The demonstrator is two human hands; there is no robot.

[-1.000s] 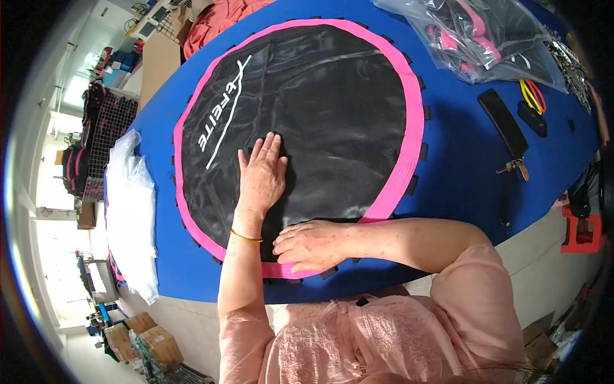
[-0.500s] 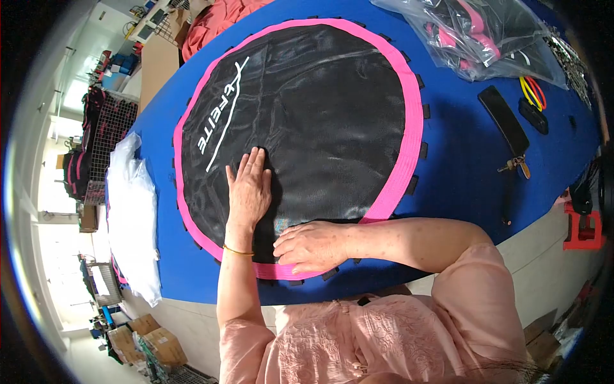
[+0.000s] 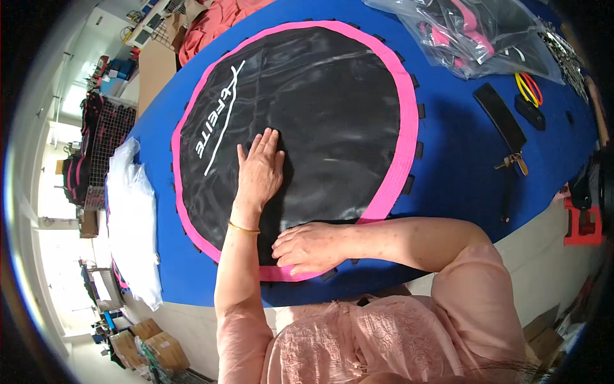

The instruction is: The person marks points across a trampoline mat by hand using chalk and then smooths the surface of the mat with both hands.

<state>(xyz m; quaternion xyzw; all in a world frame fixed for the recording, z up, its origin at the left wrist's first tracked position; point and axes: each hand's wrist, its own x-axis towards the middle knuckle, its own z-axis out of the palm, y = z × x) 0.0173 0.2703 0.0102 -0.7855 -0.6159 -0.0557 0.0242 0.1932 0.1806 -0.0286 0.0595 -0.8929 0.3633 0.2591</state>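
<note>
A round black mat (image 3: 339, 115) with a pink border and black tabs round its edge lies flat on the blue table. White lettering runs along its left part. My left hand (image 3: 260, 169) rests palm down on the black fabric, left of the mat's middle, fingers stretched out. Near the bottom edge, my right hand (image 3: 310, 248) lies across the black fabric and the pink border, its fingers slightly spread and pointing left. Neither hand holds anything.
On the blue table (image 3: 460, 173), a clear plastic bag (image 3: 511, 41) with pink and black pieces, a black strap with keys (image 3: 501, 118), yellow and red loops (image 3: 528, 89) and metal parts (image 3: 563, 48) lie at right. White plastic wrapping (image 3: 133, 224) hangs at left; a red stool (image 3: 582, 222) stands beyond.
My left hand slid back toward me and left, then forward again to about its earlier place on the mat. My right hand has stayed at the border.
</note>
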